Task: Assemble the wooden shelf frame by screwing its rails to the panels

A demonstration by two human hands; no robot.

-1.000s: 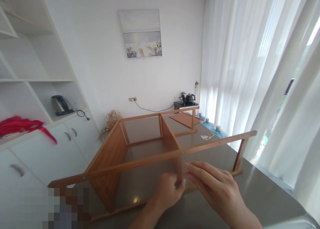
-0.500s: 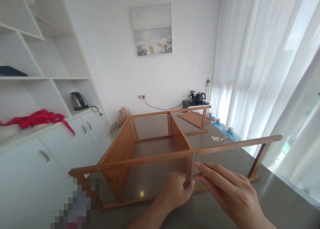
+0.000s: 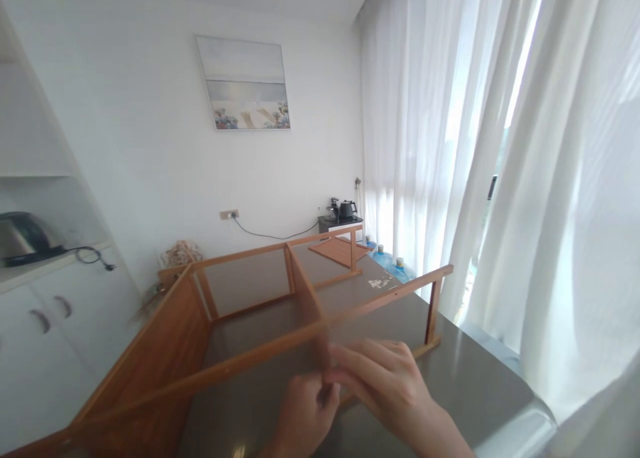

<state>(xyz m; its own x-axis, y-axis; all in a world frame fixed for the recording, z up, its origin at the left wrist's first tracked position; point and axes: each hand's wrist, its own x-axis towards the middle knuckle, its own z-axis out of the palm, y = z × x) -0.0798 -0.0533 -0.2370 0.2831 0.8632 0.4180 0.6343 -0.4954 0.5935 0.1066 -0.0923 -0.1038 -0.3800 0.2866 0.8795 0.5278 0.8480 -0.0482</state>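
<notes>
A brown wooden shelf frame (image 3: 260, 351) lies on its side on a grey table (image 3: 480, 385). My left hand (image 3: 305, 415) is closed around the near end of the frame's middle divider panel (image 3: 307, 298), just under the long front rail. My right hand (image 3: 387, 385) is right beside it, fingers pinched together against the same joint. A thin metal tool seen in that hand a moment ago is hidden now, so I cannot make out what the fingers hold.
A loose wooden panel (image 3: 337, 251) lies at the table's far end. White curtains (image 3: 500, 145) hang along the right. A kettle (image 3: 20, 235) stands on white cabinets (image 3: 50, 338) at the left. A tea set (image 3: 340, 210) and water bottles (image 3: 395, 266) stand by the far wall.
My view has swung to the right, so the shelves and the red cloth have left the picture. My right hand has closed in on the joint and the thin tool no longer shows.
</notes>
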